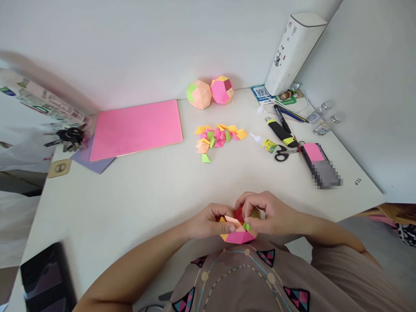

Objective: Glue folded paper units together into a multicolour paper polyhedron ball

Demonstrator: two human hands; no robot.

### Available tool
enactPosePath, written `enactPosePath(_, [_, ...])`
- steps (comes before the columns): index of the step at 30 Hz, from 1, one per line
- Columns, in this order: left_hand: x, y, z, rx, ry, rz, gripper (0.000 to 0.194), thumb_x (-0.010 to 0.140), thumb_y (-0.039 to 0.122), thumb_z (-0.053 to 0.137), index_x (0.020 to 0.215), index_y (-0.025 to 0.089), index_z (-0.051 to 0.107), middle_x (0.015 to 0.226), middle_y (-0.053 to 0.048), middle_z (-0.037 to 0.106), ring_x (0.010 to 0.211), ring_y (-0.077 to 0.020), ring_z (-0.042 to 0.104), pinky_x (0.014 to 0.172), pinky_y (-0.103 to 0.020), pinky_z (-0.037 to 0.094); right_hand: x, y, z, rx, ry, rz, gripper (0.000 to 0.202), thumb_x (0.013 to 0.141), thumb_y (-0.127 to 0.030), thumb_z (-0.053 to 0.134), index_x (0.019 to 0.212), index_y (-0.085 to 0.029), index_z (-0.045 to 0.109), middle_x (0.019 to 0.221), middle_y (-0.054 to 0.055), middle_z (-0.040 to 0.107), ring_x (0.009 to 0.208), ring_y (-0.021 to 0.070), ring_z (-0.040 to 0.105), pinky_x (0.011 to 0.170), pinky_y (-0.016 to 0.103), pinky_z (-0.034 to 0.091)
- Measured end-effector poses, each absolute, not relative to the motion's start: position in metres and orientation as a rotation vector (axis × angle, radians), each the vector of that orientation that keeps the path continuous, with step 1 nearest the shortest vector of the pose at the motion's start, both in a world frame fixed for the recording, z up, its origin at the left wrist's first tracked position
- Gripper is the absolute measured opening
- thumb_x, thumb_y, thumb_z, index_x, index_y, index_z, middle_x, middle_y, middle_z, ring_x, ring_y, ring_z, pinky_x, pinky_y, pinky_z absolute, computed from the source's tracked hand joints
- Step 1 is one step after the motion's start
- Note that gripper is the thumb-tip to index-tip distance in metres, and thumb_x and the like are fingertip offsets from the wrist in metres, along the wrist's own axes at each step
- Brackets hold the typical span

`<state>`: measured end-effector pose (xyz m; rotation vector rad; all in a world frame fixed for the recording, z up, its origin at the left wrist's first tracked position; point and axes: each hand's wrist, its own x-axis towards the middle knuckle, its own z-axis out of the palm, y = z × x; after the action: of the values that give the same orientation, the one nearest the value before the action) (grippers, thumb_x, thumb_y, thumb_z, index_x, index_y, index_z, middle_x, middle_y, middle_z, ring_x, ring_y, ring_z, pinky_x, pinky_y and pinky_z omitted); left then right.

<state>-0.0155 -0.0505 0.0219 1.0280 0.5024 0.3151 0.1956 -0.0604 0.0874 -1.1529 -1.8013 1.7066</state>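
Close to my body, a partly built paper ball [241, 237] of folded pink, orange, peach and green pieces is held between both hands. My left hand [211, 222] grips its left side, with the thumb pressed on a peach flap. The fingers of my right hand [264, 212] pinch a small green paper piece [247, 226] at the ball's open upper right rim. Part of the ball is hidden behind my fingers. Beyond my hands lies a loose pile of small folded paper pieces [219, 134] in orange, pink, green and peach.
Two paper balls, one peach and green [199, 94] and one mostly pink [222, 90], stand by the wall. Pink paper sheets [136, 130] lie left. Rightward are a glue bottle [267, 144], scissors [282, 152], a cutter [281, 132] and glass bottles [326, 125]. A tablet [47, 277] rests front left.
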Motion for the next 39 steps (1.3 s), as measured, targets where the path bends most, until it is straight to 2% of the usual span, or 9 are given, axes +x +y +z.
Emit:
enactPosePath(9, [-0.016, -0.049, 0.021, 1.058, 0.489, 0.322, 0.039, 0.071, 0.048, 0.070, 0.066, 0.012, 0.056, 0.062, 0.002, 0.046, 0.060, -0.0093, 0.040, 0.056, -0.023, 0.030, 0.195, -0.061, 0.087, -1.172, -1.803, 1.691, 0.012, 0.069, -0.004, 0.055, 0.066, -0.016, 0.055, 0.097, 0.005, 0.065, 0.083, 0.0138, 0.061, 0.072, 0.026, 0.045])
enactPosePath(16, [-0.013, -0.050, 0.025, 1.031, 0.520, 0.315, 0.038, 0.071, 0.048, 0.071, 0.070, 0.011, 0.060, 0.065, 0.001, 0.050, 0.061, -0.0093, 0.043, 0.056, -0.022, 0.033, 0.195, -0.061, 0.089, -1.092, -1.814, 1.715, 0.012, 0.069, -0.004, 0.059, 0.069, -0.015, 0.057, 0.101, 0.005, 0.063, 0.088, 0.0152, 0.061, 0.074, 0.027, 0.045])
enactPosePath(22, [-0.011, -0.048, 0.027, 1.039, 0.548, 0.261, 0.038, 0.070, 0.047, 0.071, 0.071, 0.011, 0.060, 0.062, 0.002, 0.049, 0.057, -0.0077, 0.040, 0.054, -0.021, 0.030, 0.195, -0.059, 0.086, -1.050, -1.803, 1.745, 0.008, 0.075, -0.013, 0.065, 0.071, -0.016, 0.059, 0.097, 0.006, 0.062, 0.091, 0.0168, 0.060, 0.079, 0.031, 0.047])
enactPosePath(25, [-0.011, -0.047, 0.028, 1.045, 0.543, 0.246, 0.036, 0.071, 0.046, 0.071, 0.071, 0.011, 0.061, 0.062, 0.003, 0.048, 0.056, -0.0072, 0.039, 0.053, -0.021, 0.029, 0.198, -0.053, 0.084, -0.997, -1.835, 1.809, 0.006, 0.078, -0.017, 0.064, 0.073, -0.016, 0.061, 0.096, 0.007, 0.063, 0.099, 0.0189, 0.059, 0.085, 0.034, 0.046])
enactPosePath(27, [-0.010, -0.046, 0.028, 1.034, 0.526, 0.249, 0.034, 0.071, 0.044, 0.071, 0.072, 0.011, 0.061, 0.063, 0.003, 0.049, 0.057, -0.0071, 0.039, 0.054, -0.021, 0.029, 0.201, -0.048, 0.082, -0.941, -1.842, 1.870, 0.004, 0.080, -0.020, 0.064, 0.081, -0.016, 0.064, 0.101, 0.008, 0.063, 0.110, 0.0204, 0.055, 0.091, 0.036, 0.044])
enactPosePath(31, [-0.010, -0.046, 0.030, 1.016, 0.536, 0.253, 0.034, 0.072, 0.044, 0.070, 0.071, 0.012, 0.060, 0.061, 0.004, 0.046, 0.056, -0.0073, 0.038, 0.053, -0.021, 0.029, 0.205, -0.039, 0.077, -0.851, -1.861, 1.919, 0.014, 0.081, -0.026, 0.065, 0.092, -0.018, 0.064, 0.106, 0.007, 0.062, 0.120, 0.0201, 0.049, 0.099, 0.039, 0.039])
enactPosePath(39, [-0.009, -0.051, 0.028, 1.104, 0.586, 0.284, 0.030, 0.074, 0.040, 0.068, 0.071, 0.012, 0.060, 0.061, 0.003, 0.044, 0.058, -0.0087, 0.039, 0.053, -0.022, 0.030, 0.200, -0.041, 0.073, -0.883, -1.833, 1.840, 0.012, 0.078, -0.025, 0.068, 0.074, -0.018, 0.060, 0.096, 0.006, 0.059, 0.119, 0.0218, 0.049, 0.098, 0.040, 0.041])
